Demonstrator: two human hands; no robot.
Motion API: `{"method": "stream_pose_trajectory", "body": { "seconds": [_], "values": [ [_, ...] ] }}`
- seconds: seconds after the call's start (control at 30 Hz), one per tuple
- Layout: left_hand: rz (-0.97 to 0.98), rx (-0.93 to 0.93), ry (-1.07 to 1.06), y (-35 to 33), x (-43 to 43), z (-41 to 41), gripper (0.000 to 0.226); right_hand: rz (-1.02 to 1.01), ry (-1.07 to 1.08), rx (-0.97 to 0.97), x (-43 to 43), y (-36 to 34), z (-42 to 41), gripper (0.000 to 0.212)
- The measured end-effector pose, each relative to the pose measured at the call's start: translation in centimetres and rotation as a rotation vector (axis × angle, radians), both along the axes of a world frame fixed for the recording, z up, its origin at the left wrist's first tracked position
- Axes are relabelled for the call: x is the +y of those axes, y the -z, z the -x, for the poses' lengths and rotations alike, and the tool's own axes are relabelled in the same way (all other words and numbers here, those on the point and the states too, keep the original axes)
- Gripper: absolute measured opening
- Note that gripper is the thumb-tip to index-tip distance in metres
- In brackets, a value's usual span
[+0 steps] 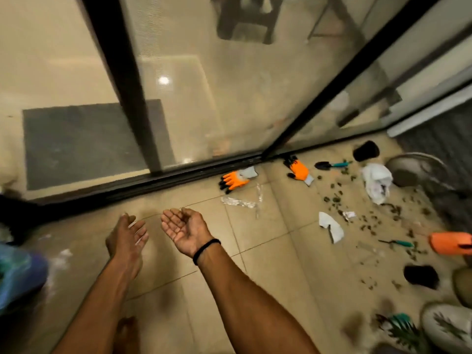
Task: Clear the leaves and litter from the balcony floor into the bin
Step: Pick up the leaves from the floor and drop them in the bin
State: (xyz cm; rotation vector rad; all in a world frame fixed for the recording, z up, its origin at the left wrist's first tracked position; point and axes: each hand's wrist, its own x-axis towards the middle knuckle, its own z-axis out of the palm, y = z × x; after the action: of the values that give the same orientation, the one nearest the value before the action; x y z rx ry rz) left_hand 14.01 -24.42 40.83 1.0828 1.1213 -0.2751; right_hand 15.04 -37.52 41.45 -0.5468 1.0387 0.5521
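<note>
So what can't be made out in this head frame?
- Blue object, left edge: cut off and motion-blurred; bin or not, cannot tell.
- Orange object, right edge: cropped.
- Leaf bits: too small to count.
- Room behind the mesh screen door: hazy.

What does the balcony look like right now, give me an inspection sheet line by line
Surface: tiled floor, bare near the hands, dirty to the right.
Job's things: leaves scattered right; foil, paper scraps and white bag on the tiles; bin not identifiable.
Clutter: two orange gloves, two trowels, black pots, planters.
Grippers: left hand and right hand open, empty, palms up.
Cables: nothing seen.
Surroundings: sliding glass door, mat behind it.
</note>
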Motion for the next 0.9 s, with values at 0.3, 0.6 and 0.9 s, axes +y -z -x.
{"method": "stream_pose_trajectory", "body": {
  "seconds": [0.3, 0.6, 0.9],
  "values": [
    [-0.061, -0.033, 0.335, -1.6, -23.6, 0.4, 0.044, 0.044, 0.292, 0.022, -22.6, -1.3, 3.3, 0.030],
    [-0.084, -0.013, 0.594, -2.7, -46.8, 3.5, 0.040, 0.055, 0.556, 0.043, -44.3, -1.8, 10.6, 0.026],
    [-0.085, -0.068, 0.841, -1.8, -63.7, 6.3, 0.042, 0.051, 0.773, 0.043, -59.7, -1.6, 16.3, 0.029]
  ]
}}
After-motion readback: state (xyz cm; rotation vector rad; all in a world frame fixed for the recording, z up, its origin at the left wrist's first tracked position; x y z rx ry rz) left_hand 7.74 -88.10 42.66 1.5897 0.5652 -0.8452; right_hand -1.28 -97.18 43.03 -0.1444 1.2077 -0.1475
